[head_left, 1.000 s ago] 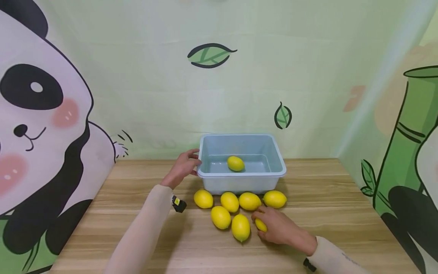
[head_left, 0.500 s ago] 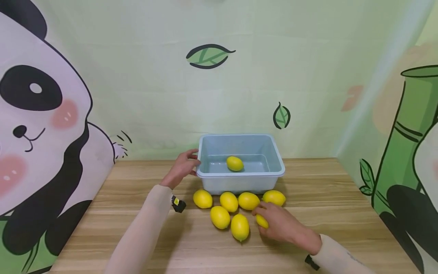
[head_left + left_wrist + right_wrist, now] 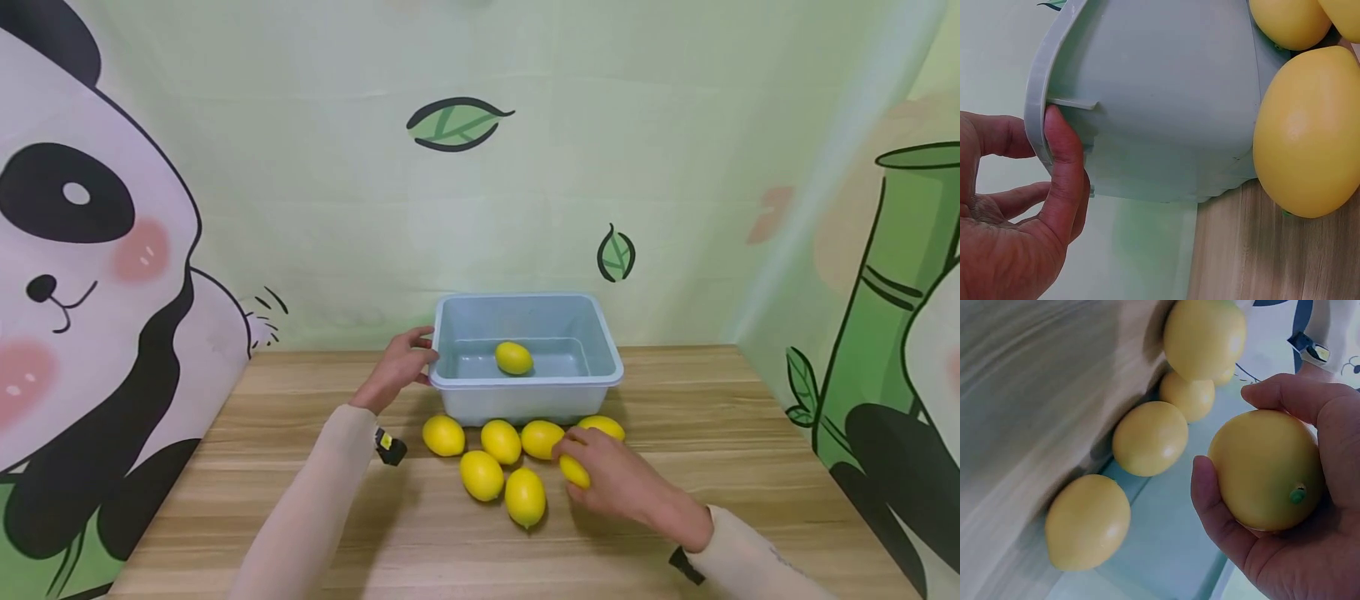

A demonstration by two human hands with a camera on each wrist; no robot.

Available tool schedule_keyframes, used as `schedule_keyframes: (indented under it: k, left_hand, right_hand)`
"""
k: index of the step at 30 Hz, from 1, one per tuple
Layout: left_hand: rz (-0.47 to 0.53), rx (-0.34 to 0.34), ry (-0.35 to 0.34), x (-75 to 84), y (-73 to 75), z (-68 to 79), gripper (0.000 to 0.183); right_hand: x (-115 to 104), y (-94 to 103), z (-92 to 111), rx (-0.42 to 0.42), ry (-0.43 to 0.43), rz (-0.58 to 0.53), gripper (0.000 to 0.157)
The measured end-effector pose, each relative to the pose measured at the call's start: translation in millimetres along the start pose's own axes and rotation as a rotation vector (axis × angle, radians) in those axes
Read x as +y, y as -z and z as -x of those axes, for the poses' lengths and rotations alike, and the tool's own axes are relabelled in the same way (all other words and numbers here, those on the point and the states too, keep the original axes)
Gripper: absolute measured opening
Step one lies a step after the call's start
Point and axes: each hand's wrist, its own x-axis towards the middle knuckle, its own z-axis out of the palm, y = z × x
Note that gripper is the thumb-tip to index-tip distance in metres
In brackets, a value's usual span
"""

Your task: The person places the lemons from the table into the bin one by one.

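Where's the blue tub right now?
In the head view, the blue tub stands far back on the table, behind a row of four lemons, its left rim held by the left hand.

Backdrop [image 3: 540, 208]: pale green, across the top
Panda [image 3: 78, 250]: printed, left side of the frame
Larger leaf [image 3: 456, 125]: black-outlined, upper centre
Bamboo [image 3: 911, 225]: green stalk, right side
Surface [image 3: 450, 558]: wood-grained, bottom of the frame
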Motion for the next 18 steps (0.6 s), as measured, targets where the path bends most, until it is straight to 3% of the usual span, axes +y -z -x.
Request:
schedule_keyframes:
  k: [18]
  left_hand:
    - [0.014,-0.005,-0.008,0.3,-0.8,0.4,0.062]
  right_hand:
    - [-2.0,37.2,-15.1,0.146,0.048,0.009,0.035]
